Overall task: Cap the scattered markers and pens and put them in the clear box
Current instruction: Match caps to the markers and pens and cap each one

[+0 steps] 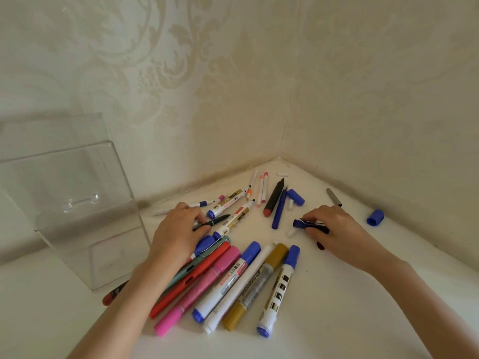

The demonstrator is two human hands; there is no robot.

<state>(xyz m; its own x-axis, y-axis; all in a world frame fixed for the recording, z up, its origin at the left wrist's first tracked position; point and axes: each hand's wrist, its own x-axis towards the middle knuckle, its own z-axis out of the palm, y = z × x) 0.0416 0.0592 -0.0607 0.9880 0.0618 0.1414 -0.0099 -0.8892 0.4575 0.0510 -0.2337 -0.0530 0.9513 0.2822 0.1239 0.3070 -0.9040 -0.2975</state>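
Dark pen [220,218] pinched by left grip [178,231], frame centre; blue cap [300,223] pinched by right grip [339,226]. Both judged light, stiff, slick; pen best held mid-barrel. Box [77,203] stood at left.

glossy clear plastic box [77,198], smooth white table [337,307], embossed wallpaper [233,73].

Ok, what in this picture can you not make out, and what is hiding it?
Head view:
- dark pen: rear hidden under the left hand.
- blue piece: cap or pen unclear, right hand covers it.
- red marker: far end behind the left forearm.
- clear box: cut off by the left edge.
- marker labels: print too small.
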